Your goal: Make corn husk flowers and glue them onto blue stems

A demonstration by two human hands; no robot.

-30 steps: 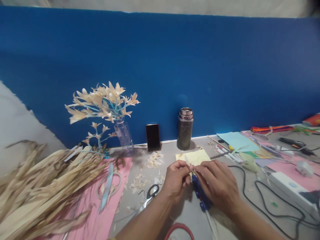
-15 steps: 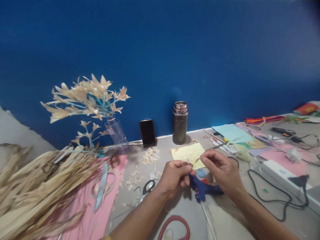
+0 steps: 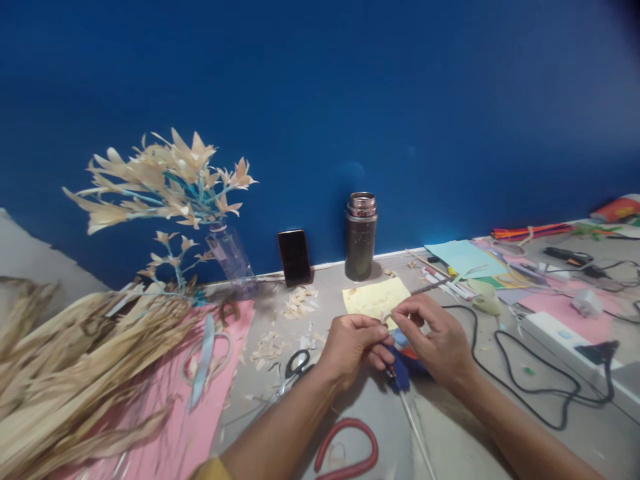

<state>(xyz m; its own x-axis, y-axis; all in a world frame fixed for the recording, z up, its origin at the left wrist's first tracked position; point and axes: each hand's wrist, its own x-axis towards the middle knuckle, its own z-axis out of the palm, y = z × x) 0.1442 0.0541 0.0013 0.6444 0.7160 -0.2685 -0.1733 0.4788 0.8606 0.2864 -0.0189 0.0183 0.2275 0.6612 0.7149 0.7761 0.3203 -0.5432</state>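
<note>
Blue wall (image 3: 320, 120) behind grey tabletop (image 3: 360, 400), hands (image 3: 353, 347) (image 3: 434, 339) above

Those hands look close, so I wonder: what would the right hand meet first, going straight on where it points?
Likely the left hand, just across from the right hand, though depth is unclear in this single view.

Dark phone (image 3: 294, 258) and uncapped flask (image 3: 360, 245) near centre, white power strip (image 3: 554, 339) lower right, blue wall (image 3: 300, 100) across top
</note>
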